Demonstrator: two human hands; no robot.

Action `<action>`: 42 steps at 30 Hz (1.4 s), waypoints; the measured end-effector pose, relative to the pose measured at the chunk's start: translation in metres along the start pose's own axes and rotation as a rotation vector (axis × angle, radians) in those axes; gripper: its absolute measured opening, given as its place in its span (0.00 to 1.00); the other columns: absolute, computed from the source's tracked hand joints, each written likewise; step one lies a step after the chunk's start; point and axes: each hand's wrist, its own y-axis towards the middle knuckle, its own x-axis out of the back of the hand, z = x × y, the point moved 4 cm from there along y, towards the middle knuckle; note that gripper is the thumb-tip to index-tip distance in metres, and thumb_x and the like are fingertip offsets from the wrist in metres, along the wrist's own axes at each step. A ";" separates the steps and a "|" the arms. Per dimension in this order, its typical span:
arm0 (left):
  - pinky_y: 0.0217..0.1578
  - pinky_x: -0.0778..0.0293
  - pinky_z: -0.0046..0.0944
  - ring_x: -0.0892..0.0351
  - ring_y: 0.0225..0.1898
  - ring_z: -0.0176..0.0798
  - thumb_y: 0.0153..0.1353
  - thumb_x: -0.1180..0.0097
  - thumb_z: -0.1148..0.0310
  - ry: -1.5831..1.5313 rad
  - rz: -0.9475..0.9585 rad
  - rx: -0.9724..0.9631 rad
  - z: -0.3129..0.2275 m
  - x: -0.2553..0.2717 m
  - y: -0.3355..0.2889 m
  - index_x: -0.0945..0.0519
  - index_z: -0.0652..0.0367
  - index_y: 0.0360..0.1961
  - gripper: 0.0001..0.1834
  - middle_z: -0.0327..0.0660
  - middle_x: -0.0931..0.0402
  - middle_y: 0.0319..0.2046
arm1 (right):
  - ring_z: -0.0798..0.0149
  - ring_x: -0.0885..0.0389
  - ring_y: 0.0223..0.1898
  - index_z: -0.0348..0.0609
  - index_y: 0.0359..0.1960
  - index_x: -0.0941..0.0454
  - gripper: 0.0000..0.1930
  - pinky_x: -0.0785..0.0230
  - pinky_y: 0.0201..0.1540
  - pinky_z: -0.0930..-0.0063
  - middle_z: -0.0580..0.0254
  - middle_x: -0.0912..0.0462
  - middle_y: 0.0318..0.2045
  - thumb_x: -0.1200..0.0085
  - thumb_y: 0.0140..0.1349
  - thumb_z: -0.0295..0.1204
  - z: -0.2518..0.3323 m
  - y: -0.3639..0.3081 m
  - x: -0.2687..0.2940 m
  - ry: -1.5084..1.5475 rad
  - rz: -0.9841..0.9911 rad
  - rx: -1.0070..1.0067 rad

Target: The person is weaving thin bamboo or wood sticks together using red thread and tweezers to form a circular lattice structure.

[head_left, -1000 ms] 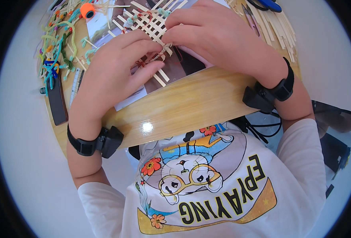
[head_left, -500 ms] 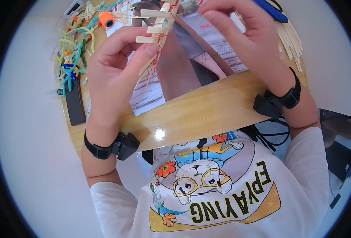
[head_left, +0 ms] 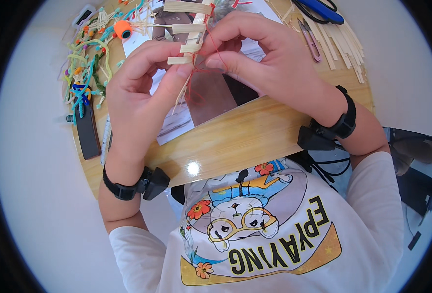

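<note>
My left hand (head_left: 140,90) pinches the lower end of a small frame of pale wooden strips (head_left: 188,29), held raised over the table. Short flat strips stick out leftward from its spine like rungs. Red thread (head_left: 204,72) is wound about the joints, with loose ends hanging below my left thumb. From the right, my right hand (head_left: 272,56) reaches in close to the spine, its thumb and forefinger closed on the red thread, part of which loops over the fingers. The exact grip point is partly hidden.
A glossy printed sheet (head_left: 179,122) lies on the wooden table (head_left: 235,127). At right are blue-handled scissors (head_left: 326,12), pink-handled snips (head_left: 310,41) and loose wooden strips (head_left: 345,49). At left are tangled coloured pipe cleaners (head_left: 86,73), an orange spool (head_left: 123,30) and a dark phone-like slab (head_left: 87,131).
My right hand has moved left and down from beside the frame to the thread at its spine. My left hand keeps its hold, the frame slightly lower.
</note>
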 end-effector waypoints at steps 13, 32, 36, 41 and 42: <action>0.36 0.30 0.28 0.26 0.33 0.31 0.51 0.40 0.82 0.274 0.040 -0.251 -0.008 -0.008 0.002 0.20 0.65 0.38 0.11 0.39 0.23 0.32 | 0.75 0.25 0.35 0.39 0.36 0.22 0.06 0.32 0.42 0.79 0.69 0.21 0.33 0.41 0.58 0.24 0.002 -0.005 -0.001 -0.002 0.024 -0.083; 0.30 0.27 0.33 0.23 0.29 0.37 0.52 0.37 0.75 0.791 0.021 -0.396 -0.002 -0.003 0.006 0.18 0.59 0.32 0.06 0.38 0.22 0.29 | 0.60 0.22 0.52 0.42 0.43 0.26 0.10 0.31 0.58 0.66 0.54 0.21 0.48 0.52 0.66 0.33 -0.052 -0.018 -0.031 1.128 0.118 -0.721; 0.32 0.29 0.30 0.25 0.28 0.32 0.55 0.38 0.70 0.670 0.019 -0.173 -0.007 0.006 0.011 0.19 0.61 0.32 0.06 0.36 0.23 0.27 | 0.55 0.20 0.49 0.37 0.39 0.26 0.08 0.28 0.56 0.62 0.49 0.21 0.45 0.51 0.65 0.29 -0.052 -0.014 -0.029 1.135 0.040 -0.713; 0.31 0.34 0.25 0.30 0.27 0.24 0.60 0.40 0.65 0.395 -0.034 0.105 -0.003 0.029 0.010 0.20 0.62 0.32 0.09 0.31 0.25 0.25 | 0.52 0.22 0.51 0.33 0.42 0.26 0.12 0.29 0.57 0.62 0.42 0.22 0.47 0.52 0.65 0.32 -0.058 -0.011 -0.027 1.156 0.005 -0.684; 0.30 0.36 0.24 0.31 0.27 0.22 0.61 0.41 0.64 0.336 -0.027 0.163 -0.004 0.031 0.010 0.20 0.62 0.33 0.11 0.30 0.26 0.25 | 0.52 0.22 0.51 0.33 0.42 0.26 0.12 0.29 0.57 0.62 0.42 0.22 0.47 0.52 0.65 0.32 -0.056 -0.010 -0.027 1.157 0.007 -0.685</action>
